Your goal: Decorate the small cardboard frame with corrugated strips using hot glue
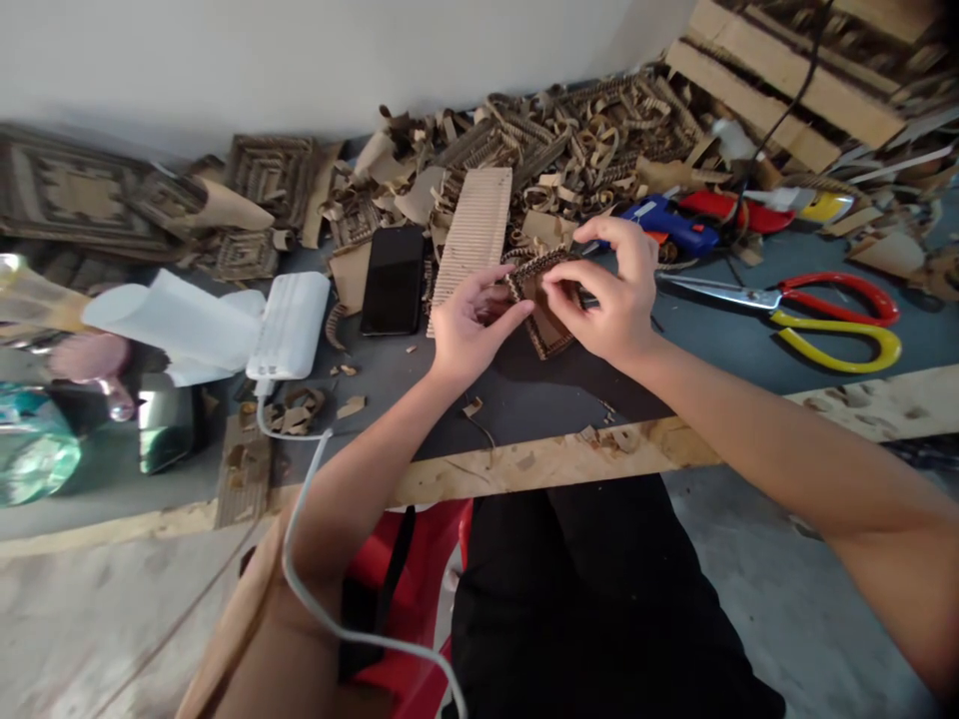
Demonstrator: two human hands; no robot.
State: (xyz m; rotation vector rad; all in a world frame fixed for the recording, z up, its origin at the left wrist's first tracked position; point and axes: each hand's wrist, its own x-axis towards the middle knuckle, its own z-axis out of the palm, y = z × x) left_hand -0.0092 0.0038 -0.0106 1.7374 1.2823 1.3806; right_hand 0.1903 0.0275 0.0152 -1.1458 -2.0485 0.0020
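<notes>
My left hand (471,322) and my right hand (610,292) both grip a small square piece made of corrugated cardboard strips (540,300), held just above the dark table top (524,384). The left fingers curl under its left edge. The right thumb and fingers pinch its upper right rim. Part of the piece is hidden behind my right fingers.
A corrugated cardboard sheet (475,238), a black phone (393,280), a white power bank (290,324) with a cable, and red-and-yellow scissors (816,305) lie around. A blue glue gun (669,224) rests before a heap of cardboard scraps (569,130). Finished cardboard squares (270,175) lie at left.
</notes>
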